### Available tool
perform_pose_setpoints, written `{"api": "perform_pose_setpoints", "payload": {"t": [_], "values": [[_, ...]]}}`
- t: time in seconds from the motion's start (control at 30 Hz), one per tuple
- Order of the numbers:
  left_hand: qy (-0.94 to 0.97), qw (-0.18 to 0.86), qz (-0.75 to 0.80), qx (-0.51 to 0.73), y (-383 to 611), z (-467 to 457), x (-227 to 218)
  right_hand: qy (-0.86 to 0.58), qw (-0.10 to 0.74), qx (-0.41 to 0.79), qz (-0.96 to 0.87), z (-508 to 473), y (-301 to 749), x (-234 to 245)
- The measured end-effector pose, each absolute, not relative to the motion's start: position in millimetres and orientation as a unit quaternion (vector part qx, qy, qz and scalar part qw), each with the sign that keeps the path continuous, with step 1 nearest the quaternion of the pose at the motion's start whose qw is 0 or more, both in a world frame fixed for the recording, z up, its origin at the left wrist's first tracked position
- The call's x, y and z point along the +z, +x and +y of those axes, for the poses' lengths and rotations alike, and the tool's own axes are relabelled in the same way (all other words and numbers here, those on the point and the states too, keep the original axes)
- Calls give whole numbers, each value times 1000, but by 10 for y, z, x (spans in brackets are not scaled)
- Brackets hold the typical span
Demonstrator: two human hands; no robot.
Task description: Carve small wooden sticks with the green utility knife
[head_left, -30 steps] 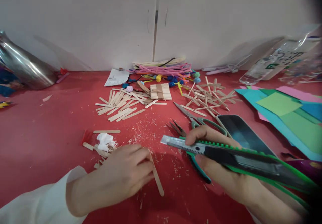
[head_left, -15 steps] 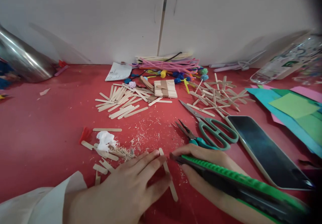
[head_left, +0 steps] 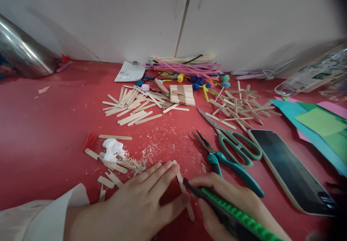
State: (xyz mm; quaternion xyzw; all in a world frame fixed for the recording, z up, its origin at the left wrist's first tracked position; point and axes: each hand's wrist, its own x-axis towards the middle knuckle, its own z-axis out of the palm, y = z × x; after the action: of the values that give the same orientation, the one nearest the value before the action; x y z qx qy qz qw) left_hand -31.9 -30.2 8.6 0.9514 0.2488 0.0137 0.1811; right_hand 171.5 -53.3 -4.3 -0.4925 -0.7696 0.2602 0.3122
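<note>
My left hand (head_left: 143, 201) lies stretched out on the red table, thumb apart from the other fingers. Its forefinger tip and thumb press a wooden craft stick (head_left: 181, 177) flat against the tabletop. Closed around a green and black utility knife (head_left: 230, 212) is my right hand (head_left: 230, 194), just to the right of that stick. The knife's dark front end is close to the stick's edge; whether it touches I cannot tell. Fine wood shavings (head_left: 132, 163) and a crumpled white tissue (head_left: 113, 150) lie beyond my left fingers, with several short stick pieces (head_left: 106, 182) beside them.
Teal-handled pliers (head_left: 214, 158), green scissors (head_left: 235, 145) and a phone (head_left: 290, 168) lie on the right. Farther back are loose craft sticks (head_left: 130, 105), a bundled stack (head_left: 182, 95), pink pipe cleaners (head_left: 187, 67) and coloured paper (head_left: 320, 121). A metal bottle (head_left: 24, 49) leans in at left.
My right hand and the knife have moved down and nearer to me, uncovering the pliers' handles. The left hand stays on the stick. The view has shifted slightly.
</note>
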Motion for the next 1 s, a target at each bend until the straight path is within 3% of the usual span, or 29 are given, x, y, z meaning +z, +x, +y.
{"api": "perform_pose_setpoints", "payload": {"t": [0.23,0.47,0.7,0.83,1.0], "values": [[956,167,243,2,-297,-279,107,-488,371,209,-761,-582,1658,-168],[963,136,231,-40,-263,-266,180,-478,349,200,-781,-576,1673,-183],[967,18,249,58,-350,-357,102,-471,344,209,-785,-585,1681,-188],[953,15,280,117,-370,-395,67,-471,345,217,-782,-580,1681,-169],[973,47,227,11,-309,-304,172,-487,337,204,-779,-576,1668,-128]]}}
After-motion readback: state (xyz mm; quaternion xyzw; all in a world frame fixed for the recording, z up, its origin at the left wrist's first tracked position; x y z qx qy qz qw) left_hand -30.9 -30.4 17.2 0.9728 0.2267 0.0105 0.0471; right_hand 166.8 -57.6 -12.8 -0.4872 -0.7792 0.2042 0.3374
